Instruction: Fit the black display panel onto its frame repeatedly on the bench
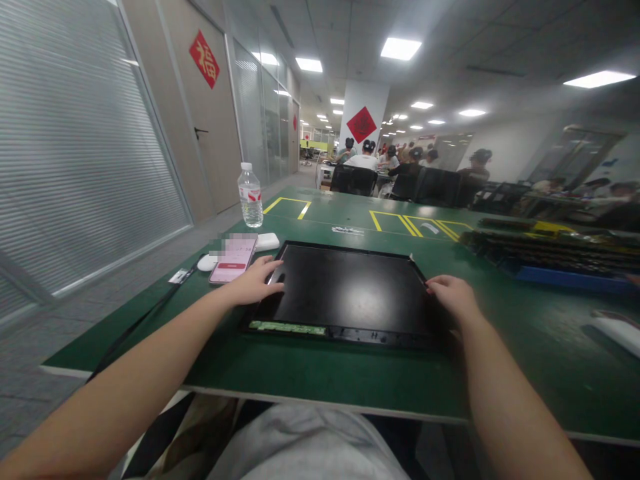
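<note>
A black flat display panel (350, 293) lies on the green table (320, 373) in front of me, with a green circuit strip (287, 327) along its near edge. My left hand (255, 281) rests on the panel's left edge, fingers spread flat. On the right edge my right hand (453, 297) presses down, fingers curled over the frame's side. Neither hand has lifted the panel off the table.
A pink phone (233, 261) and white objects (265, 241) lie left of the panel, a water bottle (251, 195) behind them. Stacked trays (550, 250) fill the right side. A black cable (145, 317) trails off the table's left edge. Several people sit at far desks.
</note>
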{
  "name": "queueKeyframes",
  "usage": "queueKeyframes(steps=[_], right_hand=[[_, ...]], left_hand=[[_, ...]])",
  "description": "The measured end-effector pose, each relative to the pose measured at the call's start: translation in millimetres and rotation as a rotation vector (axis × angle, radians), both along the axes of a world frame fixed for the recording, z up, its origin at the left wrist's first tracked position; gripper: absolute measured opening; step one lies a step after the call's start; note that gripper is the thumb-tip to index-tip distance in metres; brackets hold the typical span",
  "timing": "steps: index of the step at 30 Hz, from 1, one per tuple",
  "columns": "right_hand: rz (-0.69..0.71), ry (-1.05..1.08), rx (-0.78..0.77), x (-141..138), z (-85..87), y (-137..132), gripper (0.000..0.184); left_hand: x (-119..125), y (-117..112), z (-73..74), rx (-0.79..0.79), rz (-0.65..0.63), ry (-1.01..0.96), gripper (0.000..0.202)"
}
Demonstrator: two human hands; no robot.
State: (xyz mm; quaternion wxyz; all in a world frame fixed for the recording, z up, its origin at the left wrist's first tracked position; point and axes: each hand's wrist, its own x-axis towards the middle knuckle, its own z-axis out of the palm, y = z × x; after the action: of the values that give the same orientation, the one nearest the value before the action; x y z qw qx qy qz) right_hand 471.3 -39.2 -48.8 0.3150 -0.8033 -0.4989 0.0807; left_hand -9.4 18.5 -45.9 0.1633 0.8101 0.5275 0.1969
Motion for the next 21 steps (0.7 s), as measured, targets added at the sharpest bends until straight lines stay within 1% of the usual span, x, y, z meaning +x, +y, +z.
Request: queueKeyframes(steps=[2, 4, 7, 10, 13, 15, 17, 21], right_hand=[[-0.010, -0.021, 0.009, -2.3, 1.9, -0.6, 0.017], [-0.002, -0.035, 0.028, -4.4, 2.9, -1.2, 0.018], [0.082, -0.018, 0.058, -7.5, 2.4, -1.7, 0.024], [0.193, -0.008, 0.051, -10.4, -0.4, -1.2, 0.035], [0.297, 0.003, 0.022, -12.3, -4.0, -0.1, 0.044], [0.352, 0.027, 0.001, -12.8, -5.8, 0.3, 0.046], [0.370, 0.047, -0.029, -13.1, -6.5, 0.1, 0.045], [0.354, 0.052, -0.061, -13.9, -5.7, -0.8, 0.037]], left_hand=[[-2.2, -4.6, 6.1, 0.037, -0.060, 0.033, 0.079], [-5.0, -8.7, 12.8, 0.057, -0.151, 0.055, 0.075], [-9.0, -13.7, 21.5, 0.029, -0.277, 0.059, 0.070], [-11.9, -17.1, 26.7, -0.033, -0.364, 0.074, 0.071], [-13.8, -18.8, 29.0, -0.085, -0.410, 0.082, 0.076], [-14.6, -19.4, 30.2, -0.100, -0.430, 0.065, 0.080], [-15.1, -20.0, 31.5, -0.115, -0.445, 0.043, 0.081], [-15.0, -21.0, 33.3, -0.128, -0.475, 0.031, 0.081]])
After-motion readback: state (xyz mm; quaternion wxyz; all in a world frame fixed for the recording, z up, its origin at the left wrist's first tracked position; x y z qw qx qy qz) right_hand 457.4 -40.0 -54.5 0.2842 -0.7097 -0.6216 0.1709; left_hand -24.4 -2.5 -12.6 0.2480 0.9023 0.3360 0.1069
